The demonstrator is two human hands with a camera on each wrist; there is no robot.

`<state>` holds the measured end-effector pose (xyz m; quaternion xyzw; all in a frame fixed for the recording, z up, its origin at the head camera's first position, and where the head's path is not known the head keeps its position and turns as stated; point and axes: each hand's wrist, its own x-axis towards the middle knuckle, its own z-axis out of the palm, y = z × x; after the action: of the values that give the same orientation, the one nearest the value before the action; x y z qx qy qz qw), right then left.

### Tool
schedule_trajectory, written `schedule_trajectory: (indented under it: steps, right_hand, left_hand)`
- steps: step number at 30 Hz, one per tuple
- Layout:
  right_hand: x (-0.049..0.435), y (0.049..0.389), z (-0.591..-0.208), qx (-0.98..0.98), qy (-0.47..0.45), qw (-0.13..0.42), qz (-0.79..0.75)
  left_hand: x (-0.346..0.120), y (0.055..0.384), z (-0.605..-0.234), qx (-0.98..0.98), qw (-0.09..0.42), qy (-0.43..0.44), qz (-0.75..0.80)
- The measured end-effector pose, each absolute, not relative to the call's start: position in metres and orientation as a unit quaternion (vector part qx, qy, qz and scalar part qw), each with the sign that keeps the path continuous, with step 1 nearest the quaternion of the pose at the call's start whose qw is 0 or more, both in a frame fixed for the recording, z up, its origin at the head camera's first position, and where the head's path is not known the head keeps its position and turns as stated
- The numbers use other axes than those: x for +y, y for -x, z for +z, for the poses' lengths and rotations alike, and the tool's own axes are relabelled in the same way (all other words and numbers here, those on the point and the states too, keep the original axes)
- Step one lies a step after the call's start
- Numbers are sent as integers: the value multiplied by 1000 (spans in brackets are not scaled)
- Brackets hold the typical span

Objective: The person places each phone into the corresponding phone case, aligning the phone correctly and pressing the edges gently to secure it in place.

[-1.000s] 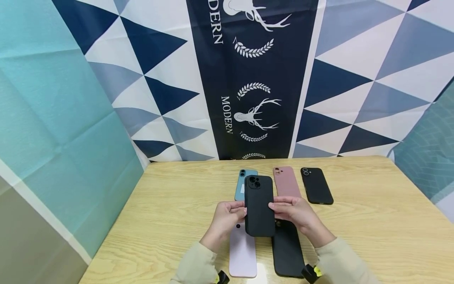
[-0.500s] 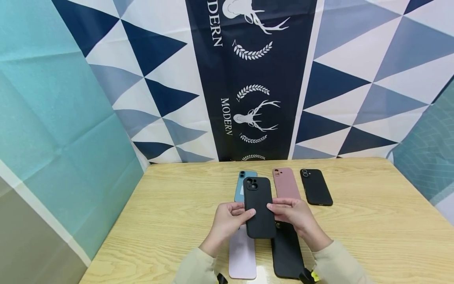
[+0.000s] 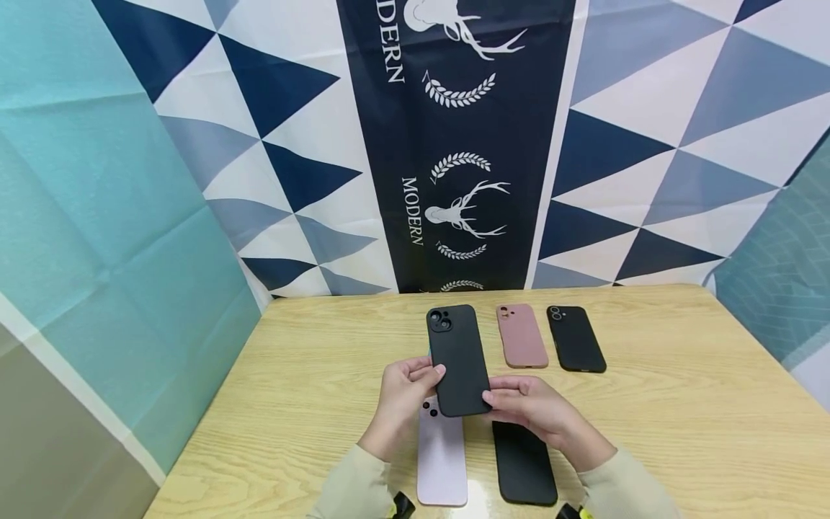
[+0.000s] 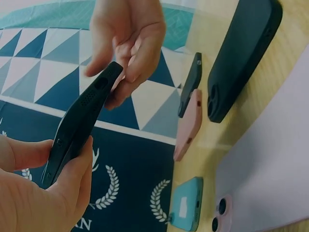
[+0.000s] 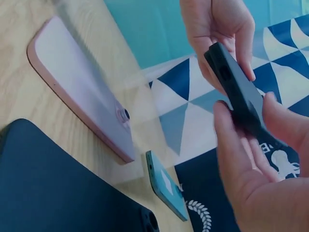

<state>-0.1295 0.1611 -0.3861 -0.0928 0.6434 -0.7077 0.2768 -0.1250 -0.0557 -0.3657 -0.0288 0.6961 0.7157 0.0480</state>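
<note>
My left hand (image 3: 403, 398) pinches the left edge of a black phone case (image 3: 459, 360), thumb on its back and fingers beneath. At its lower right edge, my right hand (image 3: 534, 411) holds it between thumb and fingers. The case is tilted above the table, with its camera opening at the top left. In the left wrist view its end shows small holes and a port cutout. Whether a phone sits inside, I cannot tell. Below the hands lie a lavender phone (image 3: 442, 461) and another black phone case (image 3: 525, 468), both partly covered.
Behind the held case lies a teal phone (image 4: 187, 205), almost hidden in the head view. A pink phone case (image 3: 522, 337) and a black one (image 3: 577, 339) lie at the back right of the wooden table (image 3: 311, 360). Patterned cloth (image 3: 292, 144) hangs behind.
Both hands have shifted the held case left and slightly up, tilting it. The pink case is now uncovered, while the teal phone has become hidden behind the held case.
</note>
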Motion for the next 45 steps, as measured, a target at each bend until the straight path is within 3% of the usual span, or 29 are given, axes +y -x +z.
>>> schedule_trajectory:
  steps: [26, 35, 45]
  right_hand:
    - [156, 120, -386, 653, -5, 193, -732]
    - [155, 121, -383, 667, -11, 179, -723]
    - [164, 119, -388, 675, 41, 215, -704]
  left_hand:
    - [-53, 121, -368, 738, 109, 3, 666]
    - [-49, 110, -366, 743, 58, 0, 667]
    - [-45, 100, -374, 728, 46, 17, 684]
